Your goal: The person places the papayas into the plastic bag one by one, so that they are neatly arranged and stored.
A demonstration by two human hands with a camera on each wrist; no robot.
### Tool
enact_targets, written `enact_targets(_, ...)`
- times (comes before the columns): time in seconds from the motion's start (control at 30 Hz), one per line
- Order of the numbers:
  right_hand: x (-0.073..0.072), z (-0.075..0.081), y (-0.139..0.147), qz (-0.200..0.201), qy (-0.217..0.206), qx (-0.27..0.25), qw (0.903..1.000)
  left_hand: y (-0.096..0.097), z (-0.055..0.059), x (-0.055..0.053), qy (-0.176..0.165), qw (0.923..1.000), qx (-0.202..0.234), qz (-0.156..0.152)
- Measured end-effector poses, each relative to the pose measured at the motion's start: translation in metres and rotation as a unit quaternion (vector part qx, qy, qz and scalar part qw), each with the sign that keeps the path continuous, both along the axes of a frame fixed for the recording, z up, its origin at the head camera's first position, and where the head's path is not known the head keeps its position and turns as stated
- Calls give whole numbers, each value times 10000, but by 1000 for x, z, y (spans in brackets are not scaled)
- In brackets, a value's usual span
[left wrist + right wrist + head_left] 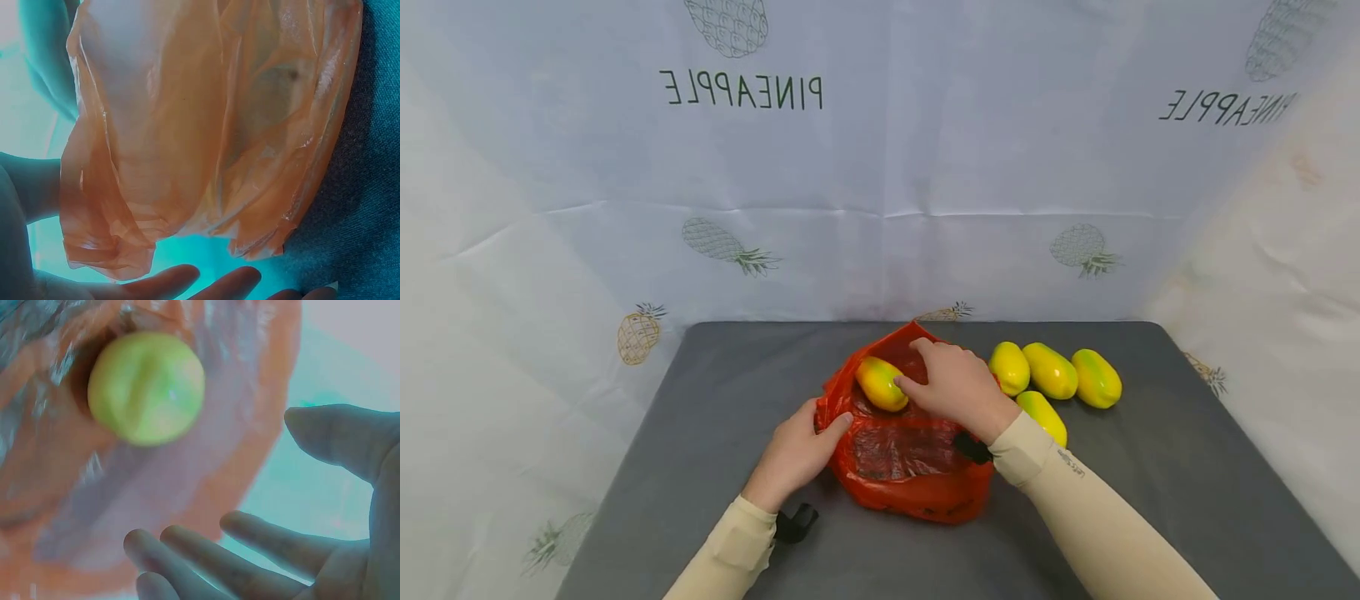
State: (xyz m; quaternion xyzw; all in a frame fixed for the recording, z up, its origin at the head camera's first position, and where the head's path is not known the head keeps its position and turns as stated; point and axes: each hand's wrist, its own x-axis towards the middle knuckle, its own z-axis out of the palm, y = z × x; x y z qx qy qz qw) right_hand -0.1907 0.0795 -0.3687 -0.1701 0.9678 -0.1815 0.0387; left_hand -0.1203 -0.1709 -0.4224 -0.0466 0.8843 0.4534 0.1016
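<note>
A: Where exactly is the yellow mango [881, 383]?
B: Within the gaping mouth of the red plastic bag [925, 498], toward its left side, lying tilted. The mango could also be a small papaya.

A: Is the right hand [958, 379] gripping it?
B: No. The right wrist view shows the fingers and thumb spread, with nothing between them and the fruit apart from them.

A: How would it handle?
B: The skin is smooth and glossy, so I'd expect it to be firm and a little slippery. Whether it's real or a light imitation, I can't tell. I'd take it round its widest part, thumb opposite fingers, rather than by an end.

A: And the bag?
B: Thin, crinkled film: probably very light, limp and easy to tear. Best held at the rim, over a broad stretch.

A: What's the left hand [797, 450] doing there?
B: Its thumb reaches inside the left rim, fingers outside. I can't tell whether they pinch the film.

A: Beyond that?
B: Four more mangoes [1051, 372] just right of the bag, on a dark grey table [1195, 475], before a pineapple-print curtain [985, 150].
</note>
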Motion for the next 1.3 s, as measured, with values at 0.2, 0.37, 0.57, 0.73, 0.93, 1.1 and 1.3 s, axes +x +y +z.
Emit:
enact_targets(0.2, 24, 11, 34, -129, 392, -84, 9991, -10, 1, 2, -54, 9999, -96, 98)
enact_targets(0.37, 43, 12, 65, -407, 501, -162, 9978, -17, 2, 6, -106, 9997, -141, 155)
enact_targets(0.57, 63, 7, 104, -952, 595, -1, 9937, -15, 4, 3, -47, 9998, -159, 118)
enact_targets(0.73, 75, -12, 131, -1328, 339, 63, 9905, -12, 4, 2, -103, 9996, -263, 79)
enact_targets(0.93, 80, -34, 149, -1653, 156, 67, 9861, -7, 4, 0, -164, 9996, -208, 3)
enact_targets(1.1, 81, -44, 154, -1753, 23, -30, 9845, -3, 4, -1, -153, 9996, -233, 30)
enact_targets(1.3, 81, -53, 156, -1851, -31, -89, 9827, 1, 3, -2, -154, 9995, -272, -8)
